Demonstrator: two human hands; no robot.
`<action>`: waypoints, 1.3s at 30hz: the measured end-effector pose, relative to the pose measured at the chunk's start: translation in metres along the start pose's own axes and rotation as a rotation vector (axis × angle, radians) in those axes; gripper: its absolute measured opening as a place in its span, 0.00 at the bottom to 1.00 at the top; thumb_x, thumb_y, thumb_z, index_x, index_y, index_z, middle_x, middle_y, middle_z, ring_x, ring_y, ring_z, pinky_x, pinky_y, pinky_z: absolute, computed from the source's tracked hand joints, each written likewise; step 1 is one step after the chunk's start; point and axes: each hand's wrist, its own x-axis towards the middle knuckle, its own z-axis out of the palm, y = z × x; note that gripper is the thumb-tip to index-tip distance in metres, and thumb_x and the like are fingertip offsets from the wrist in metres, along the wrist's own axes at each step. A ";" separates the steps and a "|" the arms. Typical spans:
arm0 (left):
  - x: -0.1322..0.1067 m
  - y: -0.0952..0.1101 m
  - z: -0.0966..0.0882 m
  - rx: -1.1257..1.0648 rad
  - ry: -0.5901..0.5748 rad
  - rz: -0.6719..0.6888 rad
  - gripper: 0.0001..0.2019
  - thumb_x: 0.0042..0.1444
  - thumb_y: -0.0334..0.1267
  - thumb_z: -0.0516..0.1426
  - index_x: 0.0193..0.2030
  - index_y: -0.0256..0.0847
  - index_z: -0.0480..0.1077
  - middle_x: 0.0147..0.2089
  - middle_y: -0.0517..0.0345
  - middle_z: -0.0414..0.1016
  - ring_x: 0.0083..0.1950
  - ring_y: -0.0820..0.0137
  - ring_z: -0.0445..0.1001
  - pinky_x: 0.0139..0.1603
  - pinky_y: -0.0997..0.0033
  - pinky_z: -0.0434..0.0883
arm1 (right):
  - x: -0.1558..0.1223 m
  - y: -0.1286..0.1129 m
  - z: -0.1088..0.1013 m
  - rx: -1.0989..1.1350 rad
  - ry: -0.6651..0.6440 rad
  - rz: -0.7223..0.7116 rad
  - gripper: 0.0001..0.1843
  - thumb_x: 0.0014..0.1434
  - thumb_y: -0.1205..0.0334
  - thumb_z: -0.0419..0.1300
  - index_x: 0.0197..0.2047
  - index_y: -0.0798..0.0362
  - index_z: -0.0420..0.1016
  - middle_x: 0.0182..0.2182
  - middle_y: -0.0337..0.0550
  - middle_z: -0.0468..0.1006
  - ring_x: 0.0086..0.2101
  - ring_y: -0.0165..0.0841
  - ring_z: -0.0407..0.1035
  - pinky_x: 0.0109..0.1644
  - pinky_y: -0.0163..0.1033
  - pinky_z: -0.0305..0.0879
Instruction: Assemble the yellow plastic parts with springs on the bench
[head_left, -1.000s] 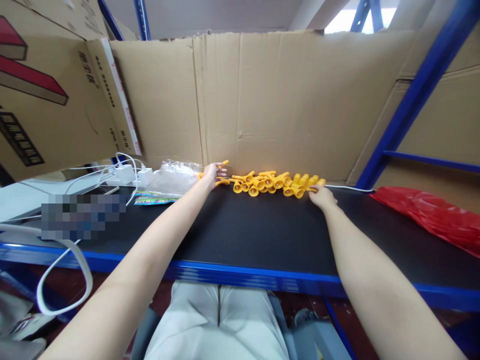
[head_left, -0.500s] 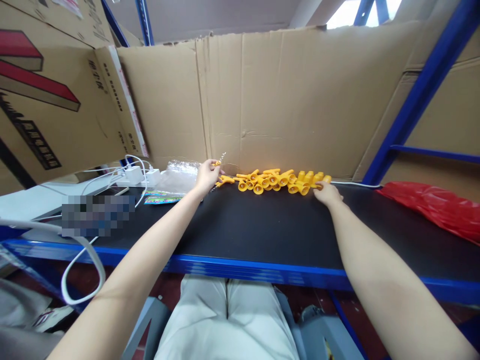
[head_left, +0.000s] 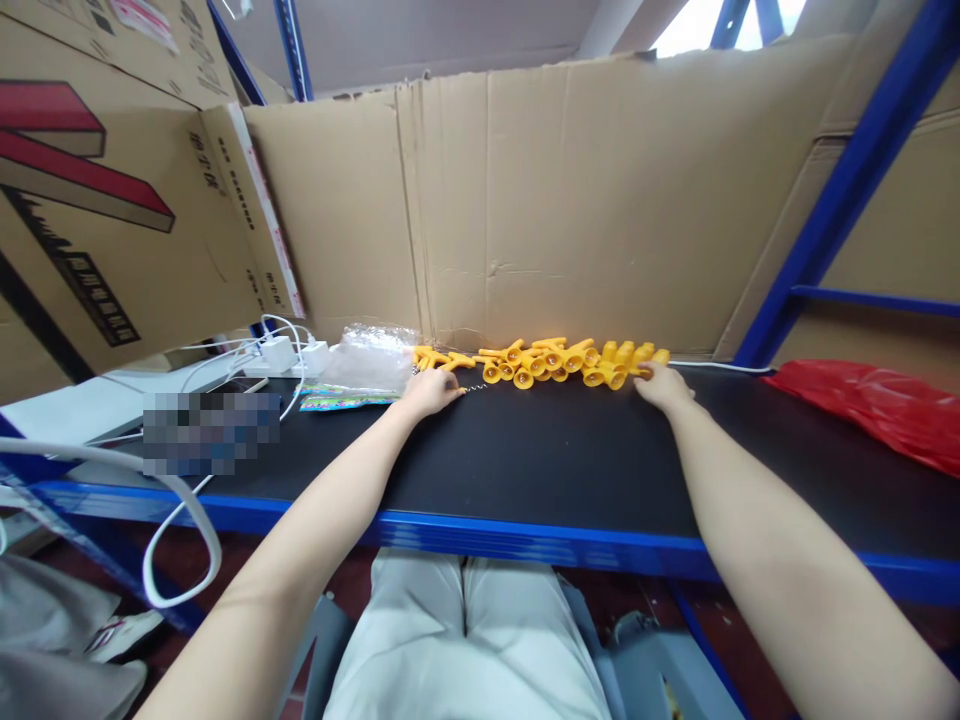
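Note:
My left hand (head_left: 433, 394) is closed low over the black tabletop, pinching a small yellow piece with a thin silver spiral (head_left: 475, 387) that points right, like a corkscrew. Just behind its knuckles lie several yellow handle-like pieces (head_left: 431, 357), partly hidden by the hand. To the right runs a row of yellow funnel-ended plastic parts (head_left: 523, 378), their open ends facing me. At the row's right end, my right hand (head_left: 667, 386) has its fingers closed on a yellow funnel-ended part (head_left: 660, 357); the fingertips are partly hidden.
A clear plastic bag (head_left: 367, 358) with a colourful edge lies left of the yellow parts. White chargers and cables (head_left: 277, 352) sit farther left, near a blurred patch. A red plastic bag (head_left: 870, 405) lies at the right. Cardboard (head_left: 540, 210) stands behind the tabletop (head_left: 540, 450).
My left hand has come down and toward me, from raised beside the cardboard to near the tabletop. The spiral now points right instead of up. My right hand stays at the row's end.

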 end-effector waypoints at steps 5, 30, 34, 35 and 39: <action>0.003 -0.005 -0.002 0.013 -0.011 0.055 0.15 0.57 0.46 0.52 0.45 0.42 0.73 0.42 0.50 0.77 0.42 0.61 0.74 0.41 0.66 0.67 | -0.003 -0.001 -0.004 0.023 0.059 0.000 0.23 0.55 0.56 0.54 0.54 0.49 0.71 0.49 0.55 0.71 0.49 0.50 0.66 0.50 0.58 0.62; -0.006 -0.003 -0.018 -0.122 -0.177 -0.001 0.14 0.49 0.38 0.54 0.44 0.44 0.67 0.35 0.57 0.75 0.38 0.64 0.73 0.38 0.69 0.67 | -0.039 -0.111 -0.035 0.291 0.217 -0.588 0.20 0.48 0.64 0.58 0.47 0.51 0.66 0.40 0.48 0.75 0.38 0.41 0.70 0.44 0.47 0.65; -0.005 -0.004 -0.014 -0.165 -0.126 0.044 0.14 0.48 0.38 0.54 0.44 0.44 0.65 0.34 0.59 0.74 0.35 0.66 0.72 0.36 0.70 0.67 | -0.056 -0.131 -0.042 0.237 0.077 -0.766 0.13 0.51 0.65 0.57 0.42 0.52 0.69 0.40 0.48 0.75 0.40 0.40 0.69 0.45 0.44 0.65; -0.005 -0.005 -0.013 -0.177 -0.120 0.049 0.14 0.48 0.38 0.54 0.43 0.44 0.65 0.34 0.59 0.74 0.35 0.67 0.72 0.36 0.70 0.66 | -0.060 -0.135 -0.044 0.218 0.037 -0.802 0.13 0.51 0.65 0.57 0.42 0.52 0.70 0.41 0.49 0.74 0.41 0.39 0.69 0.46 0.43 0.64; -0.004 -0.006 -0.011 -0.206 -0.110 0.057 0.13 0.48 0.38 0.55 0.43 0.44 0.65 0.33 0.59 0.74 0.34 0.67 0.72 0.34 0.70 0.66 | -0.080 -0.144 -0.049 0.096 -0.253 -0.845 0.14 0.51 0.63 0.61 0.43 0.51 0.72 0.40 0.45 0.76 0.39 0.38 0.70 0.44 0.41 0.65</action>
